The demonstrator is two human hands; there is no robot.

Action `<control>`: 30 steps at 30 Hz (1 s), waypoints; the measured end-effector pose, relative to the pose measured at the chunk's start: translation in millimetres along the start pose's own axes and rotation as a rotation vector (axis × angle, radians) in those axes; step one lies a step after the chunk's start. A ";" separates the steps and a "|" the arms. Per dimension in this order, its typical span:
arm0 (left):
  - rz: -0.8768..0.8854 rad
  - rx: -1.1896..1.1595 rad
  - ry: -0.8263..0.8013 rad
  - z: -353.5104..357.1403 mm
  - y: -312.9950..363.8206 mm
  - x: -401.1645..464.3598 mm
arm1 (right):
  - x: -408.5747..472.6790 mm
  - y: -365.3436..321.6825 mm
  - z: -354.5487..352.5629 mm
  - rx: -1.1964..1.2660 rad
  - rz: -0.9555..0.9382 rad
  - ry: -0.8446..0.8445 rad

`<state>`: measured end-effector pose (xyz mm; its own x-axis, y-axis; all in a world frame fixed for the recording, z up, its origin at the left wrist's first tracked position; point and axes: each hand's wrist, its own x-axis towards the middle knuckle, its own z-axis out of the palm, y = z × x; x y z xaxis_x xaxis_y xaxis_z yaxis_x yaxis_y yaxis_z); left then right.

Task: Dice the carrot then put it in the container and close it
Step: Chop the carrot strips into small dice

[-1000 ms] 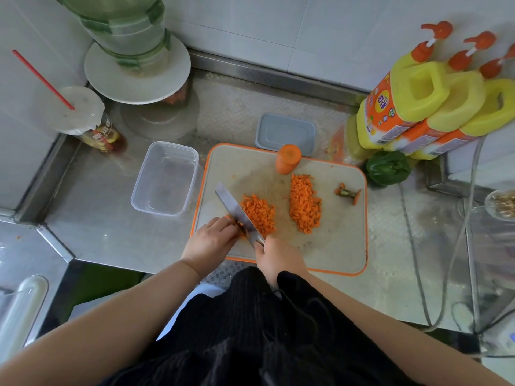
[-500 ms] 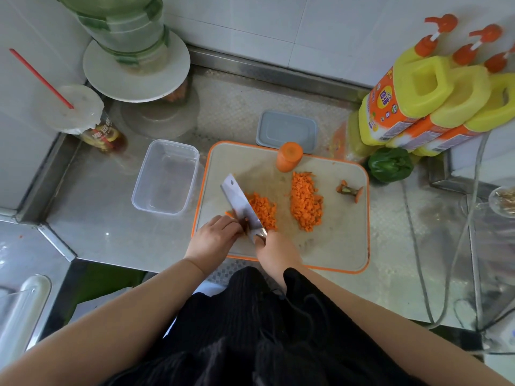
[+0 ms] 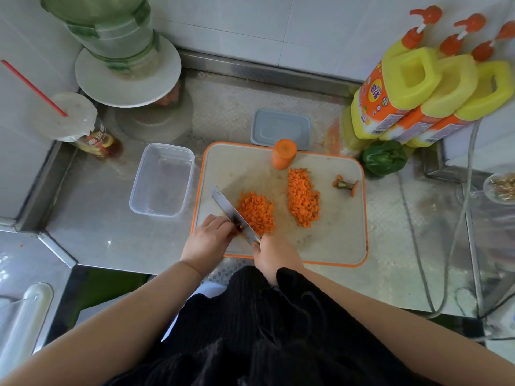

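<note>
Two heaps of diced carrot lie on the orange-rimmed cutting board: one heap by the blade, another to its right. A carrot stump stands upright at the board's far edge. My right hand grips the handle of a cleaver, whose blade slants across the board's left side. My left hand holds small carrot pieces against the blade with curled fingers; the pieces are mostly hidden. The clear container stands left of the board, with nothing in it. Its grey lid lies behind the board.
A carrot top scrap lies at the board's right. A green pepper and yellow detergent bottles stand at the right. A large water bottle, a cup with a red straw and cables surround the counter.
The cleaver rose off the board and came back down beside the left heap. My left hand stayed by the blade.
</note>
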<state>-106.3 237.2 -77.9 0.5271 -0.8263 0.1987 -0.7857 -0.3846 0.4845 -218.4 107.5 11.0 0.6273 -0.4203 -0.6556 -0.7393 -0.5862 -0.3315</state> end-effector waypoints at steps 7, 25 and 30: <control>-0.026 0.024 -0.011 6.0 -2.2 -1.3 | 7.7 -7.2 8.9 -0.011 0.015 0.001; 0.024 0.062 0.016 -7.8 -4.2 -9.3 | 6.4 5.7 -4.5 0.125 0.008 -0.014; -0.022 0.075 -0.061 -4.8 0.2 -4.0 | 3.6 -0.7 -5.1 0.072 -0.034 -0.012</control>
<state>-107.0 242.5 -74.6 0.5260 -0.8397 0.1353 -0.7970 -0.4311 0.4231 -214.4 102.8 12.3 0.6499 -0.3926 -0.6507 -0.7334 -0.5486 -0.4014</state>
